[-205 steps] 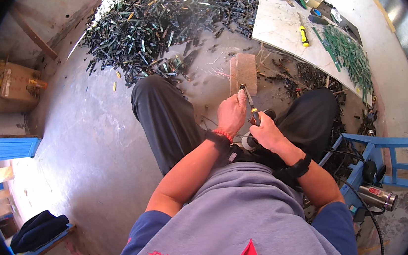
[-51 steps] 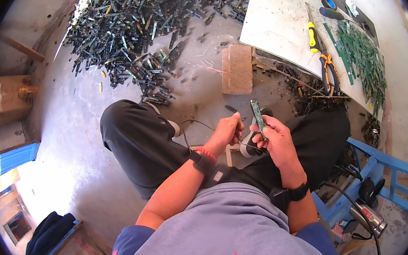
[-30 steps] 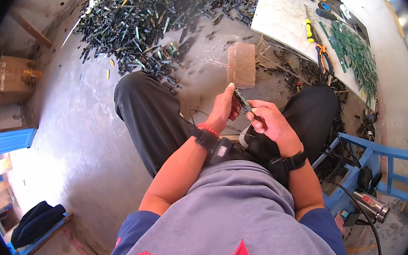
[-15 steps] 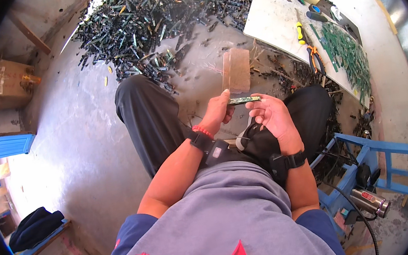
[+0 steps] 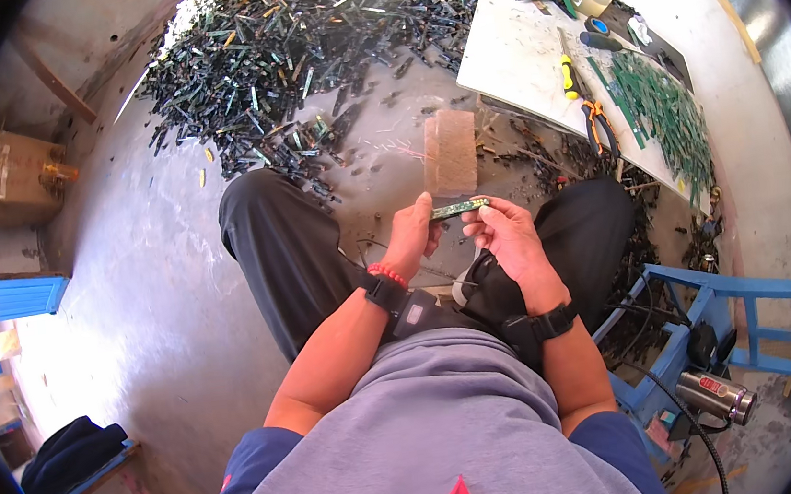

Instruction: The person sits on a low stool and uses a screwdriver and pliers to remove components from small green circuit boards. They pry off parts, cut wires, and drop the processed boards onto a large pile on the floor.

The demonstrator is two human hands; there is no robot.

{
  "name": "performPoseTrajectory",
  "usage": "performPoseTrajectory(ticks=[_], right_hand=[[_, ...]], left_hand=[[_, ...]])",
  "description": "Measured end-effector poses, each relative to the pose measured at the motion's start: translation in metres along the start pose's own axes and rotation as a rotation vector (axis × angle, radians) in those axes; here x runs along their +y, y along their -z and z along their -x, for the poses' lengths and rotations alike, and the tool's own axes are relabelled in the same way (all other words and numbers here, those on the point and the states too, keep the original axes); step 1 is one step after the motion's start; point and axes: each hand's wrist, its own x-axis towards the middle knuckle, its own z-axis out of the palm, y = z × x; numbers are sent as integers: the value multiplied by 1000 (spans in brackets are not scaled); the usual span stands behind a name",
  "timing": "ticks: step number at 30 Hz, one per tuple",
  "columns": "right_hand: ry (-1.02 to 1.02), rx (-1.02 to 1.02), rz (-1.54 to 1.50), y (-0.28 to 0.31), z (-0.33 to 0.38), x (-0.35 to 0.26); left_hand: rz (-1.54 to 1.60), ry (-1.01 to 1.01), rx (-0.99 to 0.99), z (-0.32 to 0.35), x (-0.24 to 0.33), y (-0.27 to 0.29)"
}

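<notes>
Between my two hands is a narrow green strip (image 5: 457,210), which looks like a piece of circuit board with small pale spots along it. My left hand (image 5: 410,240) grips its left end, thumb up along the edge. At the right end, my right hand (image 5: 511,237) pinches it between thumb and fingertips. The strip lies nearly level above the floor, between my bent knees. Just beyond it stands a reddish-brown brick (image 5: 451,152).
A large heap of dark strips (image 5: 272,77) covers the far floor. On a white board (image 5: 515,51) at right lie a yellow screwdriver (image 5: 570,79), orange-handled pliers (image 5: 599,127) and many green strips (image 5: 658,104). Near right stand a blue wooden frame (image 5: 756,282) and a metal flask (image 5: 717,395).
Both hands, still holding the strip, appear slightly lower and further left in the picture. The whole view has shifted a little too. My right fingers have closed in more on the strip's end.
</notes>
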Motion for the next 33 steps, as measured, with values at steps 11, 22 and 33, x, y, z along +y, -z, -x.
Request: performPoseTrajectory(ticks=[11, 22, 33], right_hand=[[93, 20, 50, 2, -4, 5], [83, -61, -115, -1, -6, 2], [-54, -141, -302, -1, -2, -3]], left_hand=[[-29, 39, -15, -1, -1, -2], [158, 133, -104, 1, 4, 3], [300, 352, -210, -2, 5, 6]])
